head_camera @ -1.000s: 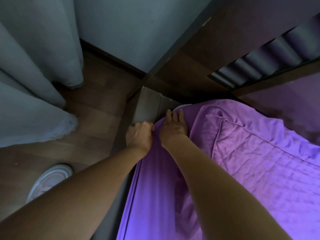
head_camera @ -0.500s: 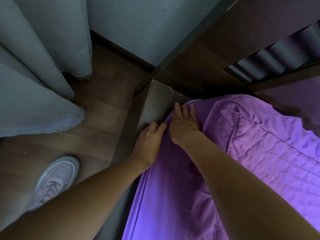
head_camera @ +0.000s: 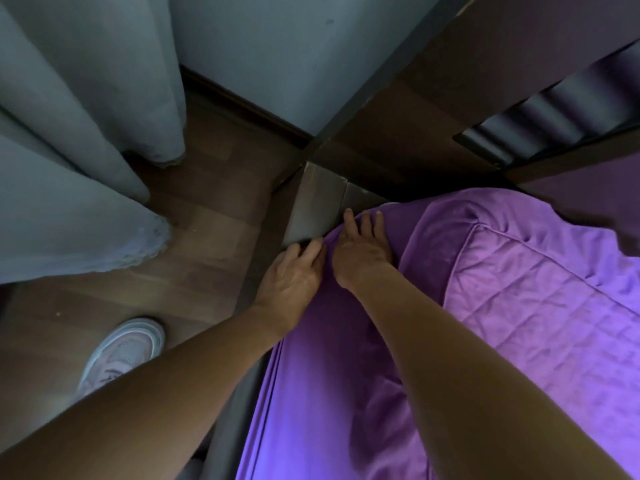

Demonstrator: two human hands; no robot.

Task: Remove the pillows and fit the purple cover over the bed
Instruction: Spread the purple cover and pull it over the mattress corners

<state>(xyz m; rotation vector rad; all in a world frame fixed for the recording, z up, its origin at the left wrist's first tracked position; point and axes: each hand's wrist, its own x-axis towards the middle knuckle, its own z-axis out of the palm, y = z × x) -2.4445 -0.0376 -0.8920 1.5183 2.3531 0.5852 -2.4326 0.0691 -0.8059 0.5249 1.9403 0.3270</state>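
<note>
The purple cover (head_camera: 519, 306) lies over the mattress, quilted on top and smooth down the near side. At the mattress's top left corner, my right hand (head_camera: 362, 247) presses flat on the cover with its fingers spread toward the bed frame corner (head_camera: 317, 202). My left hand (head_camera: 292, 271) sits beside it at the cover's edge, fingers bent against the fabric where it meets the frame; whether they pinch it is hidden. No pillows are in view.
A dark wooden headboard (head_camera: 433, 116) with a padded panel (head_camera: 554, 109) stands behind the bed. Grey curtains (head_camera: 69, 168) hang at left over the wooden floor (head_camera: 207, 254). My shoe (head_camera: 124, 351) stands on the floor beside the bed.
My left hand has uncurled from a fist to fingers pushed against the cover's edge. My right hand stays flat on the corner. My foot has stepped closer to the bed.
</note>
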